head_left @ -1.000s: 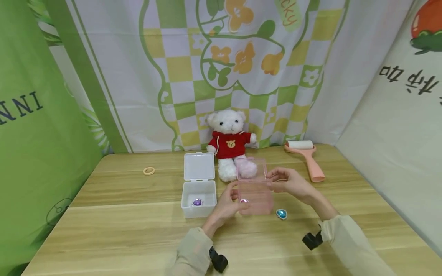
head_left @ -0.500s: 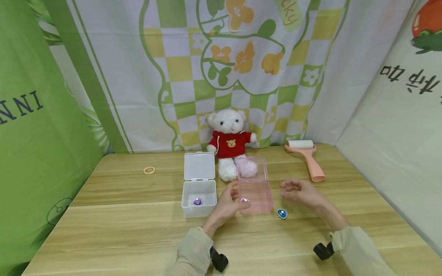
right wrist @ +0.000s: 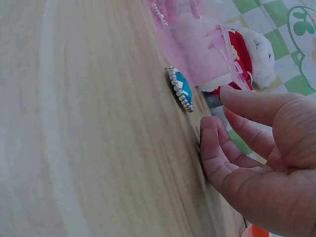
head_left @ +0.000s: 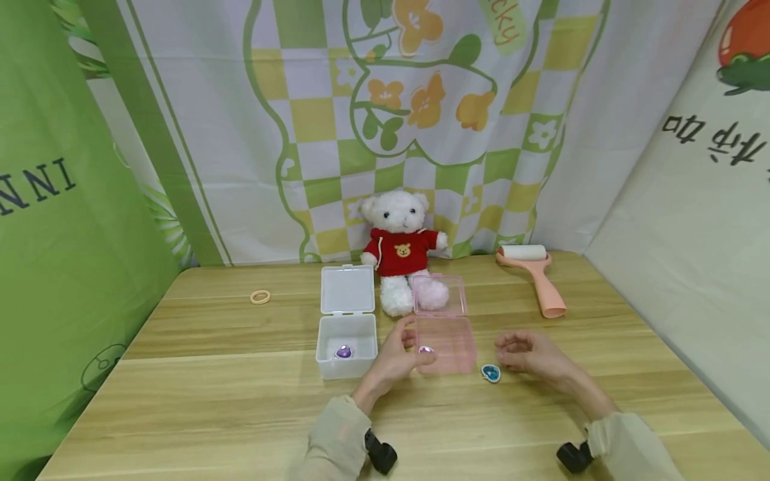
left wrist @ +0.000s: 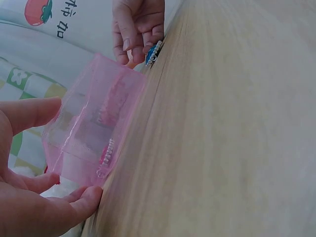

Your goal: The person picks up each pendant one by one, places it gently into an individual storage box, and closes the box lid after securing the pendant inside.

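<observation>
A small clear pink plastic box point(head_left: 448, 344) stands with its lid raised, a pink gem point(head_left: 426, 351) with a beaded rim inside. My left hand point(head_left: 394, 357) holds the box at its left side, thumb at the front and fingers farther back; the left wrist view shows them on its wall point(left wrist: 74, 143). To the box's right, a blue heart-shaped gem point(head_left: 490, 373) with a beaded silver rim lies on the table. My right hand point(head_left: 532, 357) is just right of this gem, fingers loosely bent and holding nothing; a gap separates them in the right wrist view.
Left of the pink box stands an open white box point(head_left: 347, 367) with a purple gem point(head_left: 343, 352) in it. Behind sits a white teddy bear point(head_left: 400, 250) in a red hoodie. A pink lint roller point(head_left: 541, 280) lies back right, a beige ring point(head_left: 260, 297) back left.
My right hand has left the pink box's right side and come toward me, down beside the blue gem. The left hand and the boxes stay put.
</observation>
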